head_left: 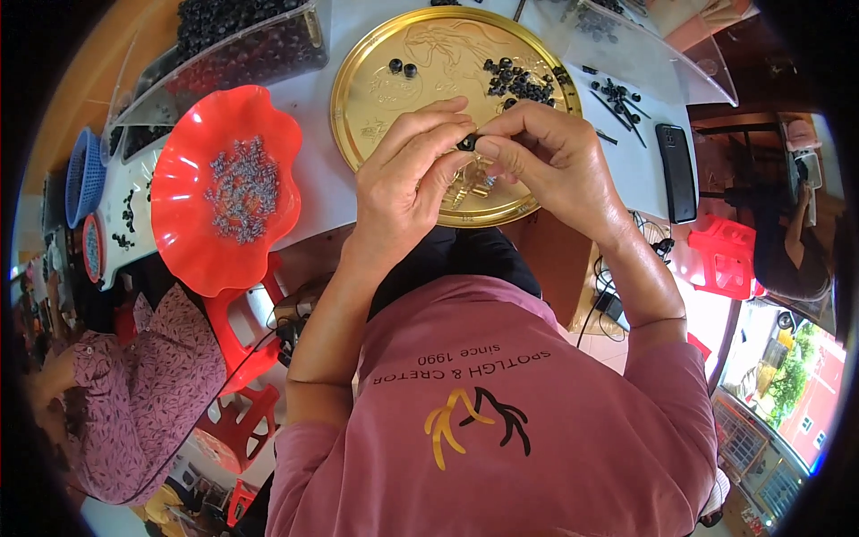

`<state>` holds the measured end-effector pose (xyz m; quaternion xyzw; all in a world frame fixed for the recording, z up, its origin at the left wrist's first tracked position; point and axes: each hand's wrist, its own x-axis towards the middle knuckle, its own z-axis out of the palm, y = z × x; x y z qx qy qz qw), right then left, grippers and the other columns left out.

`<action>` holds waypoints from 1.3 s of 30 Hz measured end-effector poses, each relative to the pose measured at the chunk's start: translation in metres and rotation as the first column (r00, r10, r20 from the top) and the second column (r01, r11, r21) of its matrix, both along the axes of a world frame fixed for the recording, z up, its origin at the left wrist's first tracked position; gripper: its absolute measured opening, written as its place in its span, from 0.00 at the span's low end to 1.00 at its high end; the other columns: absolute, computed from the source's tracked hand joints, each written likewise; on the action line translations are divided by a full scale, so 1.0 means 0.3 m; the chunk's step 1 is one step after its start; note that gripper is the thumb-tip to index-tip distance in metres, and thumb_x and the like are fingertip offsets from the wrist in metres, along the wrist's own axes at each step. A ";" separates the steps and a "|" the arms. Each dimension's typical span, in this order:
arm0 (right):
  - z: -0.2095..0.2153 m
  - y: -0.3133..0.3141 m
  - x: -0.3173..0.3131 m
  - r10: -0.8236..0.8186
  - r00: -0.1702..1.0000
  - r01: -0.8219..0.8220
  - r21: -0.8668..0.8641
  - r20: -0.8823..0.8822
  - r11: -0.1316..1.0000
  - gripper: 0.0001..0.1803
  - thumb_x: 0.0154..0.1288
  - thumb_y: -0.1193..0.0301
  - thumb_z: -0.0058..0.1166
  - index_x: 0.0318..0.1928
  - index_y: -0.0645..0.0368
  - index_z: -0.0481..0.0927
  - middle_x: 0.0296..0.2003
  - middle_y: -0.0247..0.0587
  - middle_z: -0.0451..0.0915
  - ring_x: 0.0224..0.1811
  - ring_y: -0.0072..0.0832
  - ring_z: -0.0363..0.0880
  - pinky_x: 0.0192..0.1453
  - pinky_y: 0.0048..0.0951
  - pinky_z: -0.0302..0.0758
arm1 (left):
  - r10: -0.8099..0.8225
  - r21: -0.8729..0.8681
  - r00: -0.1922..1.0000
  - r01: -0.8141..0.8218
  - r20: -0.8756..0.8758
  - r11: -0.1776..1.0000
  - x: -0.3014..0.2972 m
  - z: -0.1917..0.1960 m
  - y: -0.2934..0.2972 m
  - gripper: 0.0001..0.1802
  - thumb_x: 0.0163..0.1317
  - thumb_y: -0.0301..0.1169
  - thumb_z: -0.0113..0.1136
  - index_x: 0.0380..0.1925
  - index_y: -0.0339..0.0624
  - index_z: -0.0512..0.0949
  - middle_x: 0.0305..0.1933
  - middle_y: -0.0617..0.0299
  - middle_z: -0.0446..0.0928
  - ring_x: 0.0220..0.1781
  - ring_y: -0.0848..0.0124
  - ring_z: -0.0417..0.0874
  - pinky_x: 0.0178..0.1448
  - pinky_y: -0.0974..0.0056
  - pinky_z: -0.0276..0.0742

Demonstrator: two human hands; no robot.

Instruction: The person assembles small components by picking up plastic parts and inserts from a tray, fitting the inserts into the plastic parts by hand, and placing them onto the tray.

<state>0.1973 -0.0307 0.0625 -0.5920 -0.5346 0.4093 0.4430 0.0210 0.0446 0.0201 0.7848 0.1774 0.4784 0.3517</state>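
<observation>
Over the near part of a round gold tray [358,54], my two hands meet at a small black round part [466,142]. My left hand [407,170] pinches it between thumb and fingers. From the other side my right hand [550,161] is closed in a pinch at the same part; whether it also holds something tiny there I cannot make out. Two black round parts [403,68] lie apart on the tray's far left, and a pile of similar black parts [523,85] is at its right. Small brass-coloured pieces [474,188] lie below my hands.
Left of the tray stands a red wavy-rimmed bowl [183,192] with many small silvery pieces. Behind it is a clear bin [304,40] of black parts. A black phone [676,170] and thin black rods [617,116] lie on the right. A co-worker in a patterned top [152,394] sits at left.
</observation>
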 end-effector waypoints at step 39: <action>-0.013 -0.013 0.003 0.115 0.981 -0.100 -0.099 0.154 0.990 0.14 0.72 0.65 0.54 0.43 0.67 0.78 0.32 0.45 0.80 0.29 0.30 0.79 0.35 0.33 0.75 | 0.098 0.062 0.995 -0.098 0.002 0.993 0.010 -0.019 -0.041 0.19 0.50 0.16 0.70 0.44 0.35 0.81 0.38 0.56 0.79 0.36 0.64 0.83 0.36 0.65 0.79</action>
